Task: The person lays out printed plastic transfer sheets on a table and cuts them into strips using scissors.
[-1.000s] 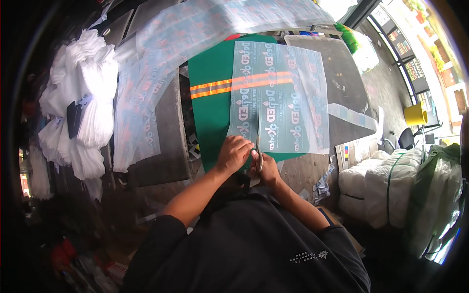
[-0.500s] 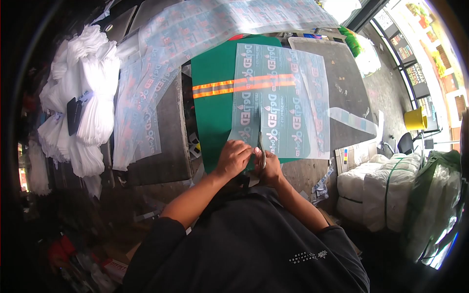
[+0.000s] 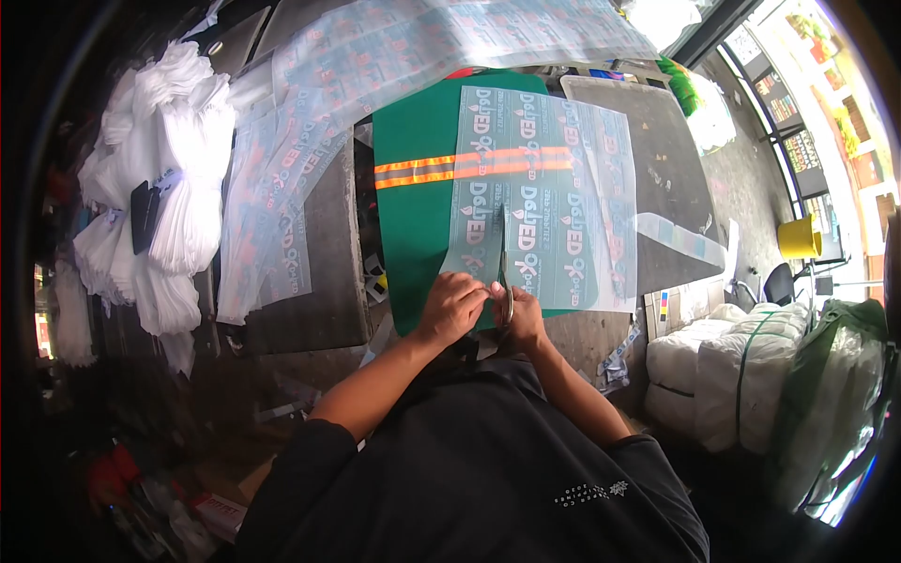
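Left hand (image 3: pixel 455 305) fingers bunched, pinching near edge of translucent printed sheet (image 3: pixel 549 220). Right hand (image 3: pixel 518 319) just beside it, curled round scissors (image 3: pixel 504 249), blades pointing far, on the sheet. Sheet lies over right part of green panel (image 3: pixel 408 239), partly covering orange-and-silver striped band (image 3: pixel 399 173). Bunched white material (image 3: pixel 192 178) far left; strapped white bales (image 3: pixel 751 366) near right.

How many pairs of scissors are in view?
1: the scissors in the right hand, blades pointing away from the person over the printed sheet. Others could be hidden in the dim clutter.
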A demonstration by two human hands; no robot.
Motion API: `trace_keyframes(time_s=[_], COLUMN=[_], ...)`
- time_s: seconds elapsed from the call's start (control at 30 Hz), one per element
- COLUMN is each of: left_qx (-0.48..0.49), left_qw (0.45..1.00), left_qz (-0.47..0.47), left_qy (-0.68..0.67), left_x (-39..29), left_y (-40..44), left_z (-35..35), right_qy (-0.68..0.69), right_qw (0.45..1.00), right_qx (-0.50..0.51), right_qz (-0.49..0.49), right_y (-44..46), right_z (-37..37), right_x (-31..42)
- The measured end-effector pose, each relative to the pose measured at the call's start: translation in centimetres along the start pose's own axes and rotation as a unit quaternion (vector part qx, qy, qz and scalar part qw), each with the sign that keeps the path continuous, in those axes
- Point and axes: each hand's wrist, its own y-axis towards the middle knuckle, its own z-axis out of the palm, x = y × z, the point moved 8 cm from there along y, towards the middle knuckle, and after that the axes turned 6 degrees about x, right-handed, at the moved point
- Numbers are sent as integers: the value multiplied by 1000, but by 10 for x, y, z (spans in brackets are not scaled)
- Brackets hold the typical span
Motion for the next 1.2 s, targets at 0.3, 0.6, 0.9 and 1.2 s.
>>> trace_keyframes(time_s=[0.3,0.6,0.9,1.2], left_qx=[-15,-14,-23,-26], left_qw=[1000,1000,1000,1000], left_qz=[-9,-5,-17,-11], left_qy=[-9,-3,0,-3], left_x=[-7,-15,-14,-19], left_y=[1,2,3,3], left_z=[-4,-9,-13,-27], right_qy=[13,21,-46,-8], right_qw=[1000,999,998,999], right_qx=[18,32,19,45], right_qz=[-13,-2,-47,-24], right_y=[14,27,36,53], right_z=[0,-5,-7,-4], right_x=[14,27,26,46])
